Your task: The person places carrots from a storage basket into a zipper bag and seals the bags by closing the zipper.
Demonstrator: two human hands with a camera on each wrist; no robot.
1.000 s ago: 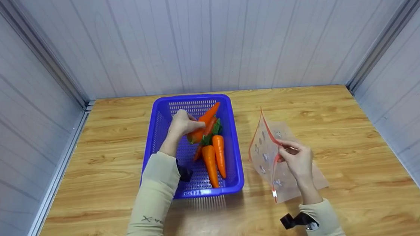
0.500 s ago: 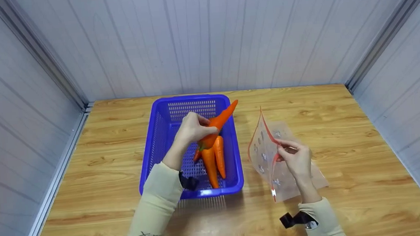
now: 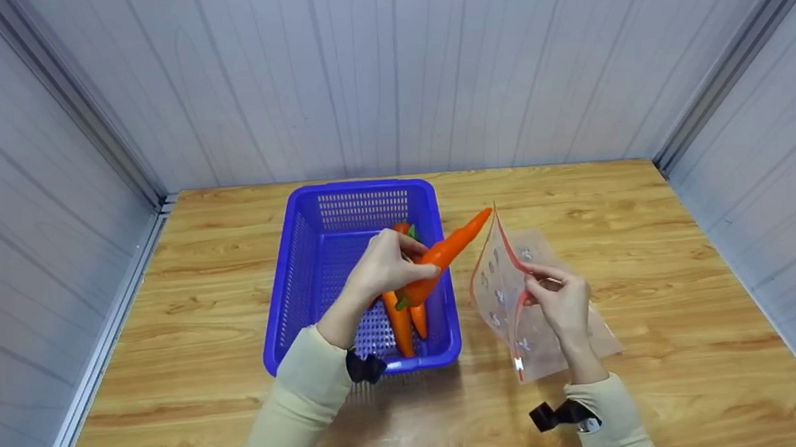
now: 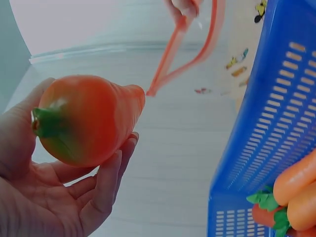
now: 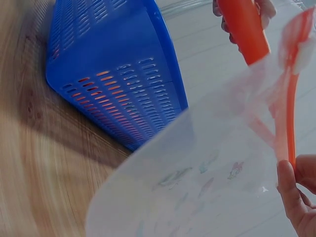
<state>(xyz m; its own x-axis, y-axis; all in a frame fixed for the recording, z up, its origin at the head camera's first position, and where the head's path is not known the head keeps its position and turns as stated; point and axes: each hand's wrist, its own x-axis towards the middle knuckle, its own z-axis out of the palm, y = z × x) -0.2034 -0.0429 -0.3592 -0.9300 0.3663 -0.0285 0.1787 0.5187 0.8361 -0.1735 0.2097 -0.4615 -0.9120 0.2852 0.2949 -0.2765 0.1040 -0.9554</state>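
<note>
Head view shows us that the left hand point(image 3: 390, 263) is grasping a carrot point(image 3: 455, 246) at its thick end, with the thumb on one side and the fingers on the other. This carrot is tilted, and it passes above the right rim of the blue basket point(image 3: 364, 205). Its narrow tip points away from us and to the right, near the upper corner of a transparent bag point(image 3: 543, 354); whether the tip touches the bag, we cannot tell. In the left wrist view we see the green stem end turned to the camera.

The right hand point(image 3: 564, 301) is pinching the red-orange edge of the bag between thumb and fingers. The two edges of the bag stand apart, so its mouth makes a gap, and a white slider point(image 3: 518, 364) sits at the near end. Small figures are printed on the film.

Inside the basket we find several other carrots point(image 3: 399, 323) with green tops, partly hidden below the left hand. Basket and bag are side by side on the wood-patterned worktop point(image 3: 654, 232), and behind them we see a pale panelled wall point(image 3: 365, 77). Both arms wear light sleeves point(image 3: 311, 379), with dark marks on the left one.
</note>
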